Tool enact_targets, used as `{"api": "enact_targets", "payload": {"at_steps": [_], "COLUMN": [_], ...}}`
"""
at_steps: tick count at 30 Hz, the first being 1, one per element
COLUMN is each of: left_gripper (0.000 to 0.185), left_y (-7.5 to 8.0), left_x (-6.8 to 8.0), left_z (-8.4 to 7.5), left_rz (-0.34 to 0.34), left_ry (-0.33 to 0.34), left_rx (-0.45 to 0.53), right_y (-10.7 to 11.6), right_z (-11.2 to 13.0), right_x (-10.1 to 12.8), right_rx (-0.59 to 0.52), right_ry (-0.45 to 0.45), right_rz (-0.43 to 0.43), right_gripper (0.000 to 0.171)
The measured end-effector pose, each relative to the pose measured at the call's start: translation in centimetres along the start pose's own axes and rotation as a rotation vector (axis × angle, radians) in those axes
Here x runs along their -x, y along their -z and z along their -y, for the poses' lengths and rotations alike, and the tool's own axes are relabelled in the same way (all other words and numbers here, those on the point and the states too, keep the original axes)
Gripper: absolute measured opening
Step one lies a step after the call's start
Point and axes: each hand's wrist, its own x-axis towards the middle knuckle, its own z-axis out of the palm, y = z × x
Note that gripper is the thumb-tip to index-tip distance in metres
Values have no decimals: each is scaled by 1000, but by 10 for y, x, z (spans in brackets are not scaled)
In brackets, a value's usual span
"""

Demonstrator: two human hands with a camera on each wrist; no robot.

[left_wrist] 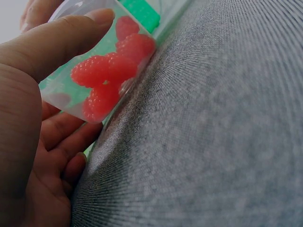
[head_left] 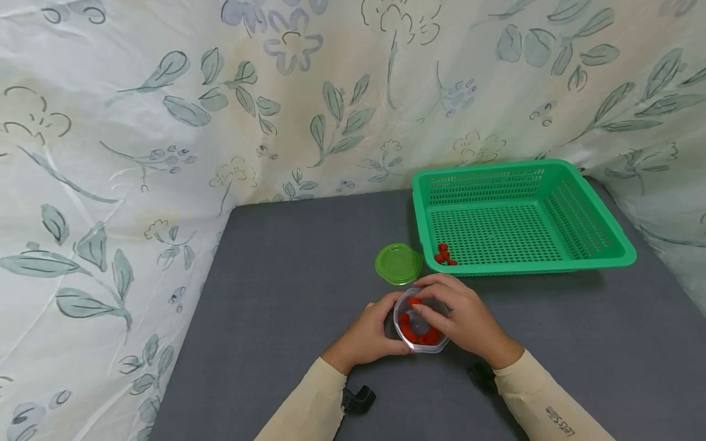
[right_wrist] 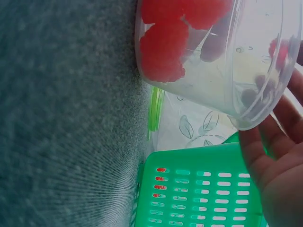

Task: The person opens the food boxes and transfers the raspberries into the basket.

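A small clear plastic container [head_left: 405, 327] of red raspberries [left_wrist: 111, 71] stands on the grey table [head_left: 276, 294]. My left hand [head_left: 366, 334] grips its left side, the thumb [left_wrist: 52, 42] laid across the wall. From above, my right hand [head_left: 463, 315] covers the open top, with fingers curled down inside among the berries [right_wrist: 163, 47]. Whether they pinch one is hidden. The container [right_wrist: 227, 71] looks tilted in the right wrist view. Its green lid [head_left: 398, 263] lies just beyond it.
A green slotted basket [head_left: 607, 214] sits at the back right, a few raspberries [head_left: 444, 254] in its near-left corner. Floral cloth [head_left: 165, 153] hangs behind the table and along its left side. Grey table surface stretches left of the hands.
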Motion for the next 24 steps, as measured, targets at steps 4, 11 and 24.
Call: {"api": "enact_targets", "payload": {"at_steps": [4,11,24], "left_gripper": [91,91,92], "left_y": [-1,0,-2], "left_x": [0,-1,-1], "left_z": [1,-1,1], "left_rz": [3,7,-5], "left_ry": [10,18,37], "left_rx": [-2,4,-5], "right_y": [2,3,10], "right_z": [1,-1,-13], "right_x": [-2,-6,-5], "right_rx": [-7,3,87], "right_ry": [34,96,38], "right_rz": [-77,-265,-535], "right_gripper": [24,39,40]}}
